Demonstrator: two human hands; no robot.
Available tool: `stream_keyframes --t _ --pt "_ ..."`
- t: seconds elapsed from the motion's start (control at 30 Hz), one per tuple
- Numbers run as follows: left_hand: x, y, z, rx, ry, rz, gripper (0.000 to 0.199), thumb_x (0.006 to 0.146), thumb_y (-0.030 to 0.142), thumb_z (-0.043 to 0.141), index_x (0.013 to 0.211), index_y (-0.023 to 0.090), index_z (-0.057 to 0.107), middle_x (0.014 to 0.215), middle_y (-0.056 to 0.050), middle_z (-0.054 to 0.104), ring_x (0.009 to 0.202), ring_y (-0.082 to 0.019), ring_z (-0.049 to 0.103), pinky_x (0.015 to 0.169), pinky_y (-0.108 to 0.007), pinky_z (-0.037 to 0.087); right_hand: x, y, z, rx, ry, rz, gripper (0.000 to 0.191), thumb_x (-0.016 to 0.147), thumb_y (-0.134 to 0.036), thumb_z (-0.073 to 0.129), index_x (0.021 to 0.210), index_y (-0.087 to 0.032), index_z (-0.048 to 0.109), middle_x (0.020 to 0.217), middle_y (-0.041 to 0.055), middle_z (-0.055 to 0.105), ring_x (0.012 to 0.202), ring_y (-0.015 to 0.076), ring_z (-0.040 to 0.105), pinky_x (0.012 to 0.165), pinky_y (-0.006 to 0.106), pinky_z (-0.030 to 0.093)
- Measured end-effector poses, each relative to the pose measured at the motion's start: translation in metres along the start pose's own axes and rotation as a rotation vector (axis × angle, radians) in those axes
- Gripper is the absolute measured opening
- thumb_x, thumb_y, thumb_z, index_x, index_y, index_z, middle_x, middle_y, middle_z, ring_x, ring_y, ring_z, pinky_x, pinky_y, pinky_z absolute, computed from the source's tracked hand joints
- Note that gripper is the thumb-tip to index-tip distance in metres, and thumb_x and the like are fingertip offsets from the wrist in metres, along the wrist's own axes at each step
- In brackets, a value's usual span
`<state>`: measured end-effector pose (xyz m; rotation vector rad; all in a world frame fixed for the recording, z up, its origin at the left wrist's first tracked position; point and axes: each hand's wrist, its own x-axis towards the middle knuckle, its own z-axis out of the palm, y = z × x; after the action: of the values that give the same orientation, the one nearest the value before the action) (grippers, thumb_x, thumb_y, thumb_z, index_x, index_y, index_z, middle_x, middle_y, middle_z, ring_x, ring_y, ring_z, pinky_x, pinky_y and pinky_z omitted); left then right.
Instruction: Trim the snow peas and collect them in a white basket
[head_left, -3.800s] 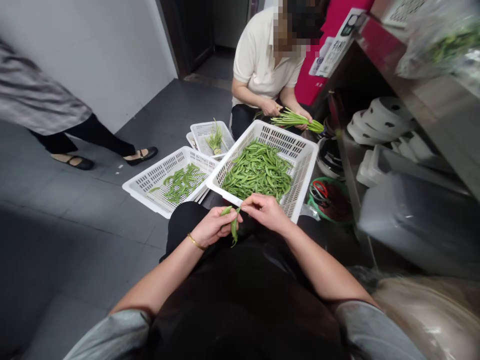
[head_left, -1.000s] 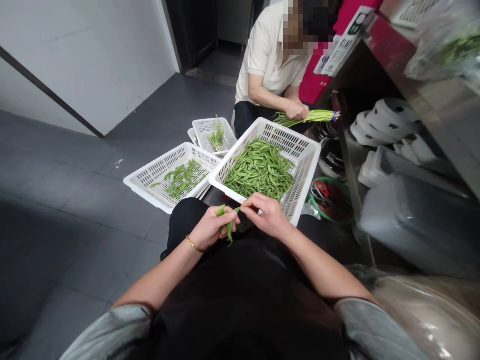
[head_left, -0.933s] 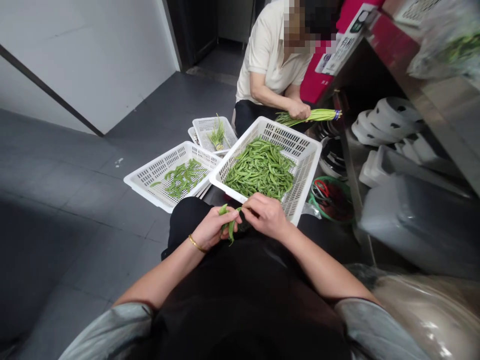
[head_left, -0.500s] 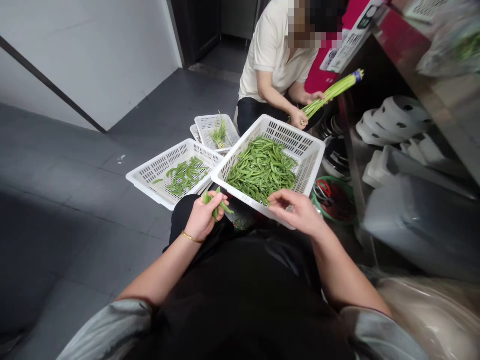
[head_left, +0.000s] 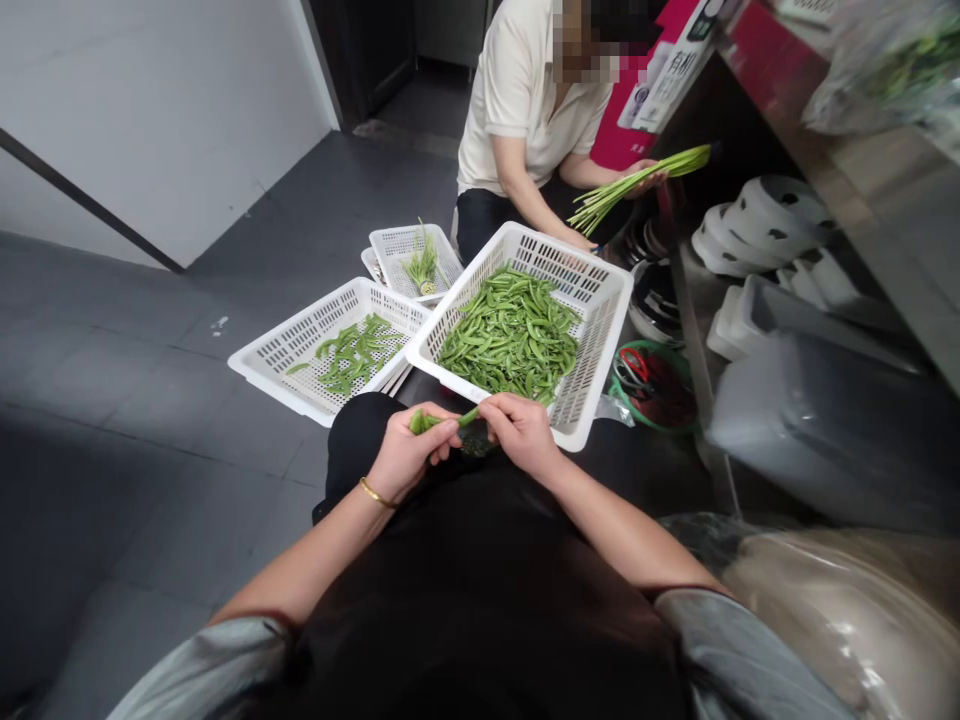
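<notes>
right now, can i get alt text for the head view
A left hand grips green pods while the right hand pinches one's tip, beside a white basket of more pods; beyond, a co-worker holds green stalks.

two large white baskets (head_left: 604, 335) (head_left: 300, 350) of green pods (head_left: 510, 335), the pods too many to count; at least two smaller white baskets (head_left: 385, 250), stacked; two bunches of green stalks (head_left: 637, 188) (head_left: 423, 266); one gold bracelet (head_left: 377, 493).

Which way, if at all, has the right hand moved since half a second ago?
Yes: against the large basket, the right hand has shifted left along its near rim, toward the left hand.
</notes>
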<state>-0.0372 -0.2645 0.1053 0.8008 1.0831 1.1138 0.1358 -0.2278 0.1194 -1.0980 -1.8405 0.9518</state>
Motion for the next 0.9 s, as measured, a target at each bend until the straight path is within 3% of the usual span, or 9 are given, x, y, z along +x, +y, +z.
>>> stream_keyframes --t 0.1,0.2,0.27,0.37,0.43,0.53,0.63,0.77,0.9 --pt "0.005 -0.010 0.014 -0.260 -0.022 -0.059 0.025 0.071 0.035 0.072 0.071 0.013 0.060 0.054 0.001 0.056 0.041 -0.004 0.040 0.037 -0.016 0.029 0.000 0.004 0.013 0.123 0.065 0.097 0.032 0.094 -0.039 0.043 0.075 -0.019 0.061 0.054 -0.0025 0.054 0.050 0.0115 0.053 0.058 0.024 0.046" --pt "0.012 -0.006 0.014 -0.494 -0.041 -0.077 0.028 0.071 0.037 0.072 0.066 0.014 0.056 0.054 0.003 0.047 0.040 -0.002 0.028 0.034 -0.013 0.022 -0.004 0.014 0.021 0.086 -0.005 0.043 0.032 0.095 -0.037 0.042 0.082 -0.018 0.064 0.060 -0.0005 0.058 0.057 0.0124 0.057 0.062 0.024 0.047" --pt "0.014 0.003 0.004 -0.594 -0.041 -0.039 0.028 0.070 0.036 0.072 0.066 0.015 0.054 0.057 0.003 0.044 0.041 -0.002 0.024 0.032 -0.012 0.016 -0.010 0.024 0.016 -0.041 -0.178 -0.040 0.030 0.095 -0.033 0.043 0.083 -0.018 0.067 0.067 0.0023 0.062 0.065 0.0136 0.059 0.067 0.025 0.046" --pt "0.017 0.016 -0.015 -0.648 -0.074 0.013 0.024 0.067 0.030 0.071 0.065 0.016 0.052 0.065 0.000 0.048 0.046 -0.005 0.031 0.032 -0.012 0.017 -0.012 0.037 -0.007 -0.223 -0.570 -0.038 0.023 0.086 -0.034 0.059 0.101 -0.020 0.068 0.083 0.0035 0.066 0.071 0.0138 0.061 0.066 0.023 0.045" --pt "0.020 0.017 -0.024 -0.646 -0.125 -0.039 0.020 0.065 0.025 0.067 0.063 0.016 0.050 0.071 -0.002 0.052 0.052 -0.008 0.041 0.035 -0.014 0.027 -0.001 0.044 -0.025 -0.320 -0.708 0.062 0.043 0.080 -0.039 0.068 0.118 -0.022 0.061 0.083 0.0013 0.066 0.067 0.0134 0.061 0.063 0.022 0.043" --pt "0.024 0.008 -0.024 -0.688 -0.189 -0.209 0.016 0.064 0.021 0.063 0.064 0.015 0.048 0.064 -0.001 0.047 0.056 -0.011 0.047 0.042 -0.020 0.038 0.035 0.060 -0.039 -0.582 -0.541 0.185 0.037 0.089 -0.040 0.056 0.120 -0.020 0.059 0.083 0.0023 0.068 0.072 0.0156 0.062 0.066 0.023 0.043" --pt "0.027 -0.002 -0.017 -0.696 -0.208 -0.330 0.016 0.067 0.018 0.064 0.069 0.016 0.048 0.055 0.005 0.037 0.048 -0.008 0.041 0.045 -0.021 0.042 0.074 0.084 -0.031 -0.927 -0.423 0.234 0.028 0.092 -0.029 0.050 0.112 -0.014 0.061 0.102 0.0120 0.067 0.090 0.0222 0.063 0.073 0.028 0.044" --pt "0.030 -0.006 -0.014 -0.545 -0.186 -0.371 0.022 0.072 0.017 0.068 0.069 0.016 0.046 0.049 0.008 0.031 0.037 -0.003 0.027 0.035 -0.013 0.026 0.096 0.109 -0.020 -1.012 -0.469 0.250 0.023 0.092 -0.021 0.046 0.099 -0.010 0.064 0.101 0.0165 0.066 0.092 0.0234 0.063 0.076 0.028 0.044" --pt "0.035 -0.008 -0.015 -0.421 -0.101 -0.326 0.028 0.068 0.022 0.074 0.067 0.016 0.047 0.043 0.011 0.027 0.033 -0.001 0.020 0.031 -0.011 0.015 0.085 0.110 -0.030 -0.991 -0.449 0.219 0.028 0.097 -0.024 0.036 0.104 -0.013 0.061 0.110 0.0129 0.064 0.102 0.0199 0.059 0.086 0.026 0.041"
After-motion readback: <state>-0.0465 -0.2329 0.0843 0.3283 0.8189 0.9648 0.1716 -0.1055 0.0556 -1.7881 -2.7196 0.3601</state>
